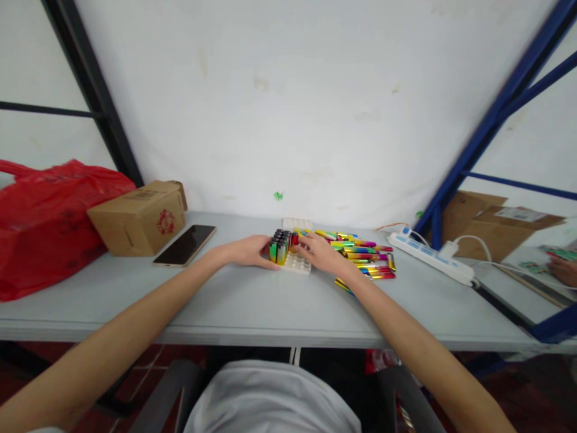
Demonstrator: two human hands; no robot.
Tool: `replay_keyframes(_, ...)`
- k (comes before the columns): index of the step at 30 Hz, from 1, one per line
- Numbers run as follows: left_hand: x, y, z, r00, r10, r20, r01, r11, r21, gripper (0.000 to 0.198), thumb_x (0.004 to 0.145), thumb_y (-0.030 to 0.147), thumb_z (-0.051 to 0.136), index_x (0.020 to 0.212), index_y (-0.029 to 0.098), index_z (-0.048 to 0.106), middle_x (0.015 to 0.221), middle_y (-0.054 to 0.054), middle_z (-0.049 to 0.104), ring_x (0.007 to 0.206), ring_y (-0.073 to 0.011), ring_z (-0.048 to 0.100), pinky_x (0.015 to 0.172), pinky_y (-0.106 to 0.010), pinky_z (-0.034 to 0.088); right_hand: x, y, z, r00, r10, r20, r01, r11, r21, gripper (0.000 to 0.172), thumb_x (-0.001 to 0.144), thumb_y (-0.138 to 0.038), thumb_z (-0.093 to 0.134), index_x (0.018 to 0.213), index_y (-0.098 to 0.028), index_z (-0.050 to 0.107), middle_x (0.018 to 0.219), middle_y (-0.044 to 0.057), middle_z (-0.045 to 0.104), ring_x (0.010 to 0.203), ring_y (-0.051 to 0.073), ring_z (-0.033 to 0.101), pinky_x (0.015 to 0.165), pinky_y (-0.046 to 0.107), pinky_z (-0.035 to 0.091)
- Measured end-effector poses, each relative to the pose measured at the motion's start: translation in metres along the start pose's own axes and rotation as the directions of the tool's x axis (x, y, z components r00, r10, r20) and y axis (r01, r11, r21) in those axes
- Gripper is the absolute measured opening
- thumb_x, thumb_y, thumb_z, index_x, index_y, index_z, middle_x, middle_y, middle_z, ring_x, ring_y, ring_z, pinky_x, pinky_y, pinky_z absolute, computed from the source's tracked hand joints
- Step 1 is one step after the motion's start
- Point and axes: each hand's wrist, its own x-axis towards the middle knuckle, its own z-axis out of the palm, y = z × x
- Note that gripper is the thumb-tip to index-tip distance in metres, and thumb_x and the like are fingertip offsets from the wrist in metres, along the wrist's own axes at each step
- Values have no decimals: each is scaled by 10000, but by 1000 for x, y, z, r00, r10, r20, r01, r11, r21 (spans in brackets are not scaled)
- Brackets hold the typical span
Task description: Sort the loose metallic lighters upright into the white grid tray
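A white slotted tray (298, 264) lies on the table in front of me, its right part showing bare slots. Shiny multicoloured lighters (281, 251) with dark tops stand upright, packed together in its left part. Around the left end of this group, my left hand (250, 250) is curved, thumb in front and fingers behind. My right hand (319, 251) is over the tray's right side, its fingertips closed at a red lighter (294, 238) and partly hiding it. A loose pile of shiny lighters (367, 258) lies right of that hand, some behind the wrist.
Another white tray (297, 223) lies by the wall. To the left are a phone (186, 245), a cardboard box (139, 219) and a red bag (58, 222). A white power strip (430, 257) with cables is at right. Beyond the blue frame (491, 126), another person's hand (563, 267) shows.
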Motion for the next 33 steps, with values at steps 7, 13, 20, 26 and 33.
replay_keyframes(7, 1, 1, -1, 999, 3, 48, -4, 999, 31, 600, 737, 591, 767, 1142, 162, 659, 1053, -52, 727, 908, -229, 643, 777, -281, 488, -25, 39, -34, 984, 174, 38, -166, 974, -152, 313, 1034, -361, 530, 1223, -171, 690, 1192, 144, 676, 1122, 244, 624, 996, 359, 448)
replay_keyframes(13, 1, 1, -1, 999, 7, 48, -8, 1000, 27, 601, 734, 594, 768, 1135, 162, 656, 1037, -52, 724, 896, -228, 645, 757, -276, 485, -43, 68, -42, 959, 228, 168, -205, 968, -144, 397, 906, -328, 733, 1263, -161, 686, 1226, 164, 670, 1104, 270, 649, 983, 363, 472)
replay_keyframes(20, 0, 2, -2, 999, -8, 50, 5, 998, 59, 650, 749, 608, 755, 1197, 154, 627, 1103, -71, 716, 937, -245, 652, 790, -294, 494, -34, 66, -47, 959, 201, 201, -188, 979, -80, 282, 860, -220, 770, 1137, -165, 750, 1108, 137, 724, 1034, 265, 668, 934, 350, 484)
replay_keyframes(26, 0, 4, -3, 999, -2, 49, -1, 998, 65, 652, 742, 632, 749, 1170, 153, 638, 1084, -67, 720, 930, -247, 651, 785, -299, 496, -33, 70, -46, 965, 166, 201, -154, 985, -77, 267, 859, -229, 771, 1123, -187, 781, 1096, 129, 734, 1026, 266, 663, 933, 345, 475)
replay_keyframes(33, 0, 4, -3, 998, -4, 67, 1, 999, 38, 661, 744, 639, 748, 1180, 154, 640, 1085, -66, 719, 922, -242, 653, 766, -287, 495, -32, 67, -48, 984, 130, 122, -122, 990, -68, 140, 880, -212, 742, 998, -180, 810, 950, 110, 693, 912, 235, 635, 861, 323, 469)
